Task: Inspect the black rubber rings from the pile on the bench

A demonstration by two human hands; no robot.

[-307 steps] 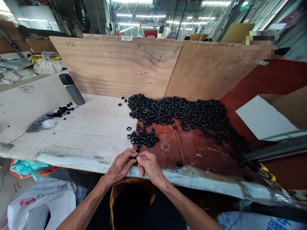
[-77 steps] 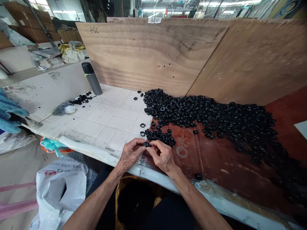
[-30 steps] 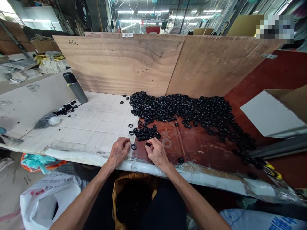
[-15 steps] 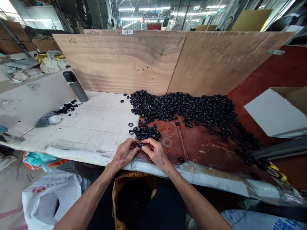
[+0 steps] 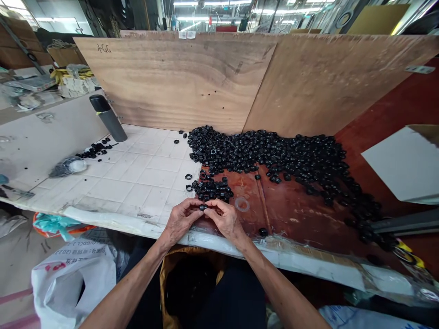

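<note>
Between the fingertips of my left hand (image 5: pixel 181 220) and my right hand (image 5: pixel 224 220) is a small black ring-shaped part (image 5: pixel 203 207). Both hands are closed in a pinch on it, thumb against forefinger, just above the table's front edge. Whether it is one piece or two pressed together I cannot tell. Right behind my fingers lies a small heap of black ring parts (image 5: pixel 214 188). Farther back, a large pile of the same black parts (image 5: pixel 267 151) runs along the wooden board and down to the right.
A grey spray can (image 5: pixel 111 121) stands at the left, near scattered black bits (image 5: pixel 96 150) and a plastic bag (image 5: pixel 66 167). Yellow-handled scissors (image 5: pixel 409 253) lie at the right, below a white box (image 5: pixel 404 164). An open yellow-brown bag (image 5: pixel 164 283) hangs below the table edge.
The dark pieces in my two hands were slightly apart and are now together between my fingertips. My hands have come closer to each other. The view has shifted slightly.
</note>
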